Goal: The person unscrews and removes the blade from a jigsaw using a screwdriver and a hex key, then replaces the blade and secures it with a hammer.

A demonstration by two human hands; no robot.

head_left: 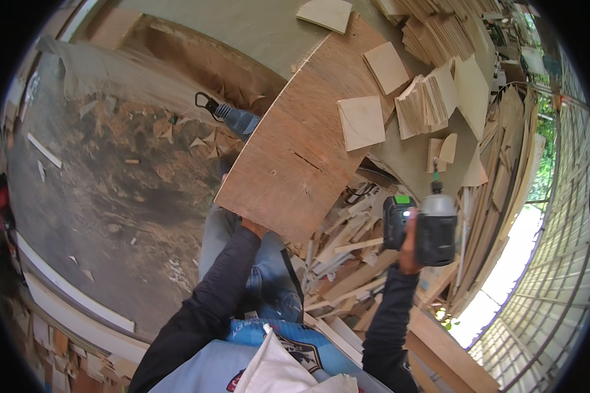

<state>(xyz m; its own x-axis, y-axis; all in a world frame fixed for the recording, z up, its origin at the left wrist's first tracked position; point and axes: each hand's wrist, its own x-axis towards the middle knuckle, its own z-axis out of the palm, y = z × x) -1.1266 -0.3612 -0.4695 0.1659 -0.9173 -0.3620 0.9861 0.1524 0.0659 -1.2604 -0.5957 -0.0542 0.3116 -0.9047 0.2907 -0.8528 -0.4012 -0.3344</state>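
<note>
My right hand (409, 250) is wrapped round a black and grey cordless drill (435, 229), its bit pointing away from me. A green-marked battery (395, 219) shows on its left side. A long reddish-brown plywood board (288, 154) slants from near my lap to the far right. At its near edge my left hand (254, 227) grips the board, with its fingers partly hidden underneath. Two square light plywood pieces (362, 123) lie on the board, and a curved-edged piece (326, 14) rests at its far end. The drill is apart from the board.
Beyond the board's left edge lies a blue-grey tool (239, 121), partly covered. Stacks of thin plywood pieces (426, 108) stand on the bench at right. Offcuts (354, 236) pile up below it. Sawdust and scraps cover the floor (124, 196) at left.
</note>
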